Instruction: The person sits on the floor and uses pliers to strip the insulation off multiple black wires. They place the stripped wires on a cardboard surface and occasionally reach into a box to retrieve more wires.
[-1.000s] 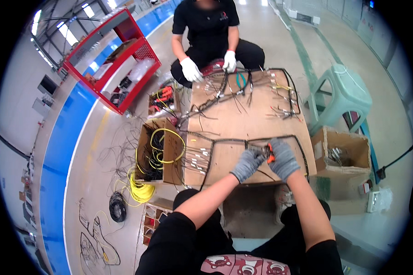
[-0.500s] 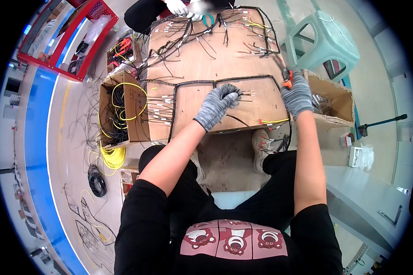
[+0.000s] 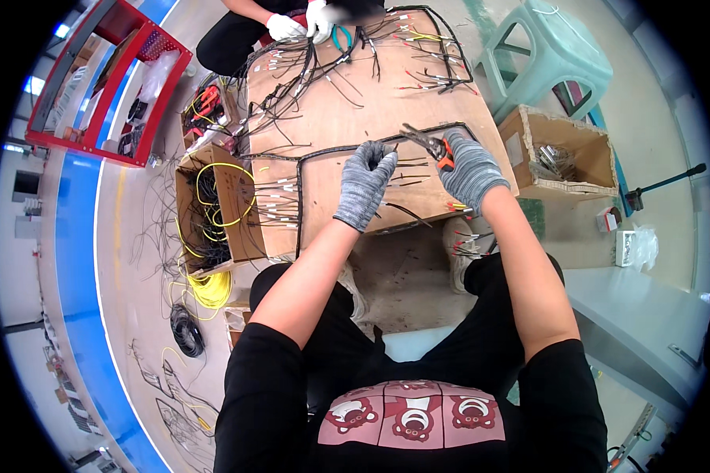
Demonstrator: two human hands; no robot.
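Note:
On a wooden board [image 3: 347,118] lies a black taped wire harness [image 3: 331,149] with many thin wire ends branching off. My left hand [image 3: 365,185], in a grey knitted glove, is closed near the harness, thumb against fingers. A short dark wire end [image 3: 394,147] sticks out at its fingertips. My right hand [image 3: 475,175], gloved alike, grips pliers [image 3: 431,145] with orange handles; their jaws point left, toward the left hand. Between the hands, several black wires [image 3: 410,175] with pale labels or tips lie on the board. White-labelled wires [image 3: 276,202] fan out at the left.
Across the board a co-worker's white-gloved hands [image 3: 300,27] handle wires beside teal-handled pliers [image 3: 341,38]. Cardboard boxes stand left [image 3: 241,201] and right [image 3: 572,185] of the board. A pale green stool [image 3: 548,47] is at the back right, a red rack [image 3: 95,150] at the left.
My right hand has brought the pliers left and inward, close to my left hand. My left hand has turned more upright; the wire bundle it held now lies beside it. The view has shifted slightly.

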